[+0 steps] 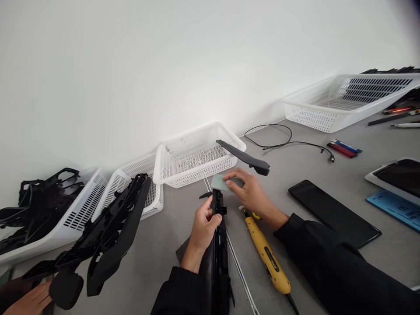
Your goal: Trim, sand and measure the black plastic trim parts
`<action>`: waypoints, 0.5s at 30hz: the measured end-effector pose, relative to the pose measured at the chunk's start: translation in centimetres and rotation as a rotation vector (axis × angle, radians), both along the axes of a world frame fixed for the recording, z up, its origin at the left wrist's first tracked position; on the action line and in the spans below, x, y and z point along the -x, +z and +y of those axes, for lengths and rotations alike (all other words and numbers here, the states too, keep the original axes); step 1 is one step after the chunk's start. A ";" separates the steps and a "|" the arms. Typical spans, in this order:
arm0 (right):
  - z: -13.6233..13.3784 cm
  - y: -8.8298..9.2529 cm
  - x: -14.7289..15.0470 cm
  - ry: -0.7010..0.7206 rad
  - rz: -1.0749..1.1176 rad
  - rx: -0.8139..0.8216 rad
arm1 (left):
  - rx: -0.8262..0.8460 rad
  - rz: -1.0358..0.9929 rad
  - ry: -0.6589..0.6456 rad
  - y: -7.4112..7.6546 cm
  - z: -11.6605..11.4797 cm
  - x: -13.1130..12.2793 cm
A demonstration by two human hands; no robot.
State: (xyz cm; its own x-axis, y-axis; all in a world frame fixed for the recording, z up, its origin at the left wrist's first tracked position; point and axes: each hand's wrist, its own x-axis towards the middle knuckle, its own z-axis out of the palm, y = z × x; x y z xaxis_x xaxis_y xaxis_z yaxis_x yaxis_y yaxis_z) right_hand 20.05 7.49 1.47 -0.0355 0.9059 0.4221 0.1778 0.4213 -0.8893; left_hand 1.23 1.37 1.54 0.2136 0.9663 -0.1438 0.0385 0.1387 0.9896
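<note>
My left hand (202, 225) is closed around a long black plastic part (219, 253) near its far end. That part points away from me and runs down past the bottom edge of the view. At its far tip, my right hand (241, 189) pinches a pale green flat block (219, 182) between thumb and fingers. The block is at or just above the tip; whether they touch I cannot tell. A yellow corded hand tool (267, 253) lies on the grey table, right of the black part. Behind my right hand, a curved dark strip (243, 155) rests across a basket's rim.
White baskets (197, 173) line the wall; the left ones hold black plastic parts (124, 223) that jut forward. Another person's hand (34, 299) is at lower left. A black phone-like slab (331, 212), a thin cable (290, 142) and lighter-like items (344, 148) lie rightward.
</note>
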 end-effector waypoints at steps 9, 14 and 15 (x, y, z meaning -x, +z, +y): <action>-0.9 0.5 0.8 0.206 -0.031 -0.023 | -0.013 0.009 0.047 -0.2 0.1 -0.1; -0.2 0.0 0.2 -0.051 0.004 -0.007 | 0.005 -0.004 -0.019 0.0 0.0 0.0; -0.1 -0.1 0.1 -0.062 0.004 -0.004 | 0.005 -0.008 -0.028 0.0 -0.1 0.0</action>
State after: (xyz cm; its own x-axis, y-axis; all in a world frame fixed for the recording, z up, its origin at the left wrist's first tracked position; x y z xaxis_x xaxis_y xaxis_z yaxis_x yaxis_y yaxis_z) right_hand 19.92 7.40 1.38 0.0224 0.9044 0.4261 0.1999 0.4135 -0.8883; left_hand 1.19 1.31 1.58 0.2421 0.9590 -0.1471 0.0344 0.1431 0.9891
